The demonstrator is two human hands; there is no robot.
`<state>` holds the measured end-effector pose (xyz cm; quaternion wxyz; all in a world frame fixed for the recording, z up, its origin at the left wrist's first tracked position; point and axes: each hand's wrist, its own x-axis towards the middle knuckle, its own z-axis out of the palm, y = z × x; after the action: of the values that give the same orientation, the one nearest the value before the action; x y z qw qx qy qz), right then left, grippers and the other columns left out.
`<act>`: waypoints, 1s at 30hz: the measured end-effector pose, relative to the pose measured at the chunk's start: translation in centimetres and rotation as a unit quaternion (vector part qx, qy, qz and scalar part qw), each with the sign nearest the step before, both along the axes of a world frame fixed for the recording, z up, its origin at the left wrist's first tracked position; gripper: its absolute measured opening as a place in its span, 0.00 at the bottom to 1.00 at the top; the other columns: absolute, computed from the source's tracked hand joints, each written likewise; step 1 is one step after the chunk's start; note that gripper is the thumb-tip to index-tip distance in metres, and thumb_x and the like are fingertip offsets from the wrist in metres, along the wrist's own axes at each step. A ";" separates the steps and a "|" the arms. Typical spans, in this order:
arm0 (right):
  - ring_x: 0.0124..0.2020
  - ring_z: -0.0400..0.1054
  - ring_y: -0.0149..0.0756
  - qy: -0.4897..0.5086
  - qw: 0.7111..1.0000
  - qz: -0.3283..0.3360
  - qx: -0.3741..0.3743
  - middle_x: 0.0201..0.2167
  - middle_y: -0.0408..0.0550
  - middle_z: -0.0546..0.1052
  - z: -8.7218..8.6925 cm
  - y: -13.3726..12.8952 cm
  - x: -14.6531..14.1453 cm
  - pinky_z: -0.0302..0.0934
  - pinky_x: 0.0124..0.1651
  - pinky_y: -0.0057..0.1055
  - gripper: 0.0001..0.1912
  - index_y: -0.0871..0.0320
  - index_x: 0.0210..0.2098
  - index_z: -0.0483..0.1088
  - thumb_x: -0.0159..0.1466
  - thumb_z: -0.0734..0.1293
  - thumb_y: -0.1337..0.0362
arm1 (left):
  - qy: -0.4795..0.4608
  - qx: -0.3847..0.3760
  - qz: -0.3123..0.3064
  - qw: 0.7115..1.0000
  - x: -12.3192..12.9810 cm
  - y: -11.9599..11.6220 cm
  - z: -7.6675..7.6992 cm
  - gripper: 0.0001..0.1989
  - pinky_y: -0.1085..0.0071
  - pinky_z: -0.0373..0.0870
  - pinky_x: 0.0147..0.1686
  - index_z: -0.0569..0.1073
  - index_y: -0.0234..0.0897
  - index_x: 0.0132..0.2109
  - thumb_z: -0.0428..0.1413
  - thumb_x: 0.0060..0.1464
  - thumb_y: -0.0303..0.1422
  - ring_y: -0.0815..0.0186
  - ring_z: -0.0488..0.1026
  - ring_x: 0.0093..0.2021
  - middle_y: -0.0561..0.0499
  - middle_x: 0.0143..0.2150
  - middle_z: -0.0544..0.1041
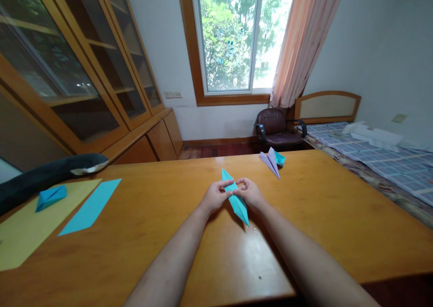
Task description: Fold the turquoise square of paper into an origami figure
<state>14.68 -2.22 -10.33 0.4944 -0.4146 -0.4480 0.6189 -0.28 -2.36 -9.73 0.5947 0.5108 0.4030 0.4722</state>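
A turquoise folded paper boat [239, 206], long and pointed at both ends, is held at its middle just above the wooden table. From the left side my left hand [217, 195] pinches it, fingers lying over its upper face. My right hand [249, 193] grips the opposite edge, thumb and fingertips close to those of the left. Both hands hide the middle of the paper. Beyond my right hand, a lilac paper plane [270, 163] lies on the table beside a small turquoise folded paper piece [279, 158].
At the left of the table [152, 235] lie a yellow sheet [20, 239], a blue folded paper piece [51, 198] on it, and a turquoise paper strip [91, 208]. Behind them stretches a dark plush toy [50, 171]. A brown armchair [275, 129] stands past the far edge.
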 end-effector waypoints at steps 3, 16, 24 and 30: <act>0.15 0.59 0.26 -0.002 1.000 0.001 0.004 0.15 0.34 0.68 0.1 0.0 0.1 0.55 0.20 0.24 0.22 0.57 0.31 0.63 0.40 0.74 0.63 | -0.003 0.001 -0.002 1.000 0.0 -0.1 0.2 0.32 0.69 0.71 0.37 0.75 0.28 0.47 0.69 0.32 0.36 0.64 0.75 0.33 0.40 0.38 0.79; 0.17 0.61 0.27 0.020 1.000 0.006 -0.020 0.17 0.38 0.70 0.3 -0.3 -0.1 0.55 0.22 0.24 0.19 0.59 0.29 0.68 0.41 0.75 0.60 | -0.012 -0.002 -0.004 1.000 -0.4 0.1 -0.2 0.31 0.70 0.70 0.36 0.74 0.29 0.47 0.69 0.30 0.31 0.65 0.74 0.33 0.42 0.37 0.78; 0.23 0.63 0.31 -0.002 0.999 -0.028 0.035 0.21 0.44 0.73 0.5 -0.2 -0.2 0.57 0.28 0.28 0.15 0.59 0.24 0.72 0.45 0.72 0.54 | -0.028 0.146 0.096 0.984 0.4 0.0 0.2 0.09 0.74 0.68 0.35 0.69 0.34 0.26 0.63 0.38 0.29 0.70 0.70 0.33 0.50 0.37 0.72; 0.28 0.61 0.34 -0.225 0.917 -0.197 0.264 0.23 0.44 0.67 1.0 -0.7 0.2 0.58 0.34 0.30 0.09 0.56 0.20 0.68 0.55 0.66 0.61 | 0.103 0.224 0.196 0.949 1.3 -1.4 0.4 0.05 0.74 0.66 0.37 0.70 0.36 0.26 0.58 0.47 0.30 0.68 0.68 0.35 0.49 0.32 0.71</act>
<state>14.87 -2.96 -9.30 0.5840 -0.4769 -0.6039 0.2586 1.00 -3.73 -9.34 0.3157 0.5877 0.4383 0.6023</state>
